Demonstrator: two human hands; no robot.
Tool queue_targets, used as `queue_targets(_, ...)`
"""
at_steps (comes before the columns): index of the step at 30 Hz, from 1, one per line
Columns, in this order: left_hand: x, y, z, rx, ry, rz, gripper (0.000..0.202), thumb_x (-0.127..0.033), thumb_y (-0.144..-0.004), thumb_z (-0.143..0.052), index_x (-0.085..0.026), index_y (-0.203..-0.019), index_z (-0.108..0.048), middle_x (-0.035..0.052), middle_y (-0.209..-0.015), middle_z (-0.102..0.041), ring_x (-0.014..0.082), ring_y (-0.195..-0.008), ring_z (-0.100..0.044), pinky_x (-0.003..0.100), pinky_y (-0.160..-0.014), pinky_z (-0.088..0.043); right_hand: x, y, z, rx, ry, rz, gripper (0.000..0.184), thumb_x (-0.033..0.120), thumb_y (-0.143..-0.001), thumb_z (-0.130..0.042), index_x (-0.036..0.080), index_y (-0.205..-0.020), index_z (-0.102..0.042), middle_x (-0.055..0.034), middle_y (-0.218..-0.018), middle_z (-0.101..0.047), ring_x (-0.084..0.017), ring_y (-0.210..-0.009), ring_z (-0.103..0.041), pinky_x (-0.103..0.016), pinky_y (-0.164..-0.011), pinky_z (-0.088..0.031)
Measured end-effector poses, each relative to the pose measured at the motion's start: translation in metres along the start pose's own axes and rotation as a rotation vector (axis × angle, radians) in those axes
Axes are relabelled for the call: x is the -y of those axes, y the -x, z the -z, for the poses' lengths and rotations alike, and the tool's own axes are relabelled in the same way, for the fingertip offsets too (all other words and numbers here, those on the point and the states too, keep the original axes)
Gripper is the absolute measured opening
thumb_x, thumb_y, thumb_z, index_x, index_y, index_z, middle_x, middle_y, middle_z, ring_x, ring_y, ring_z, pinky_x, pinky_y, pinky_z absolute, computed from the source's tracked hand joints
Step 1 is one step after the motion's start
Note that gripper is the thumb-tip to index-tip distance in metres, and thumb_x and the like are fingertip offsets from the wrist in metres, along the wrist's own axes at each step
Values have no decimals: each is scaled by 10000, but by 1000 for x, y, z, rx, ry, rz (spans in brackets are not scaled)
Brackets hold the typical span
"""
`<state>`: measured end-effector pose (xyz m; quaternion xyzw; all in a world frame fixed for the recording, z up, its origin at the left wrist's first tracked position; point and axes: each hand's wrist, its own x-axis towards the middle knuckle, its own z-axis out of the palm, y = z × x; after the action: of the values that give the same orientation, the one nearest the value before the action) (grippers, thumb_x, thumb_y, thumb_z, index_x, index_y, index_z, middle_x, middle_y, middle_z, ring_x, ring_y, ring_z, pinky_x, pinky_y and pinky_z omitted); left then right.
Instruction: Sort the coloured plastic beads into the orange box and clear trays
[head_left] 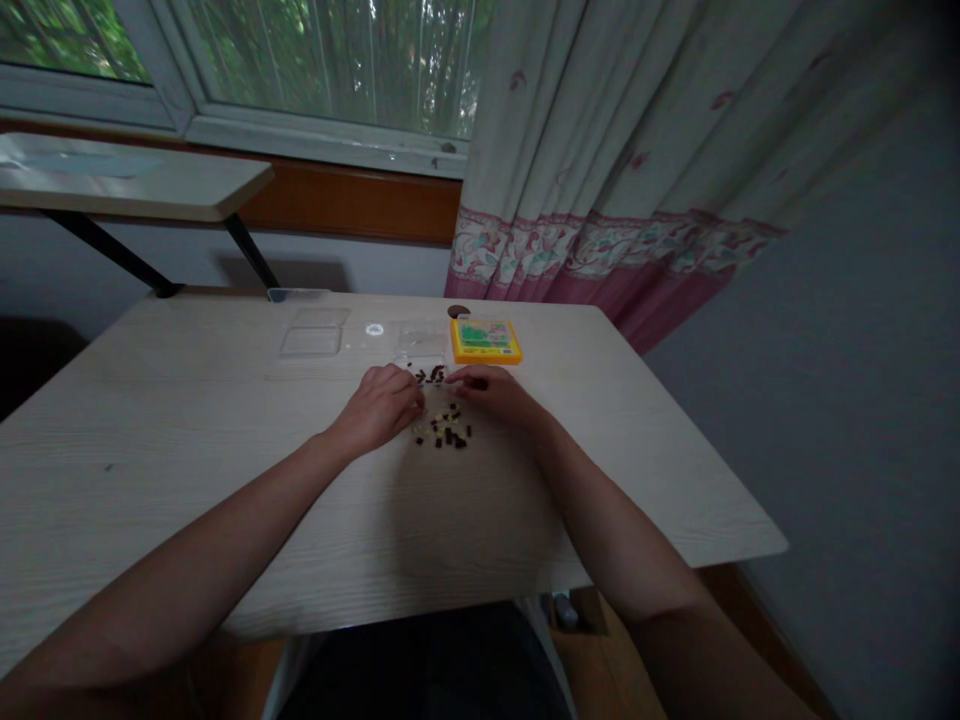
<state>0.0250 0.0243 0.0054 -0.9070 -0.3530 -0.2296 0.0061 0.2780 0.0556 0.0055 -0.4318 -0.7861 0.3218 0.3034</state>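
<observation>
My left hand [382, 405] rests beside a scatter of small dark brown and pale yellow pieces [448, 430], its fingers curled together. Whatever they may hold is hidden. Across from it, my right hand [491, 391] reaches in from the right with thumb and forefinger brought close in a pinch; anything between them is too small to make out. Between the two hands lies a group of dark red pieces [431, 375], at the near part of a clear plastic box [421, 340].
A yellow-orange box [486, 342] with a green picture lies just beyond my right hand. Behind it is a brown round object [458, 312]. Another clear plastic case [311, 338] lies further left. A raised shelf [195, 185] stands at the back left, and a curtain [570, 240] hangs behind the table.
</observation>
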Motion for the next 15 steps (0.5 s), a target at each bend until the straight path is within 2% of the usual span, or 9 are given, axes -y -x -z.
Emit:
queue_targets(3, 2, 0, 1, -55, 9, 58, 152, -326, -933, -566, -218, -956, -671, 66, -972, -633, 248, -981, -508, 409, -839, -373, 1, 0, 15, 117, -1, -6, 215, 333, -819, -685, 198, -978, -738, 27, -712, -599, -100, -622, -492, -229, -600, -385)
queue_targets(7, 9, 0, -1, -199, 42, 191, 211, -374, -941, -556, -196, -928, -668, 73, -940, -626, 241, -956, -512, 402, -856, -391, 3, 0, 22, 234, 114, 58, 122, 255, -819, -681, 202, -894, -762, 5, -761, -611, -106, -679, -519, -235, -648, -400)
queue_targets(11, 17, 0, -4, -288, 87, 272, 227, -364, -952, -530, -182, -903, -658, 66, -913, -629, 228, -940, -527, 401, -889, -400, 8, 2, 18, 256, 170, 65, 138, 261, -792, -725, 228, -917, -774, 7, -776, -609, -110, -705, -541, -236, -678, -413)
queue_targets(15, 21, 0, -7, -310, 98, 333, 222, -351, -948, -524, -184, -888, -658, 63, -907, -636, 230, -933, -533, 406, -893, -410, 11, 4, 12, 230, 173, 37, 137, 226, -789, -715, 225, -913, -772, 6, -782, -633, -109, -695, -541, -231, -654, -407)
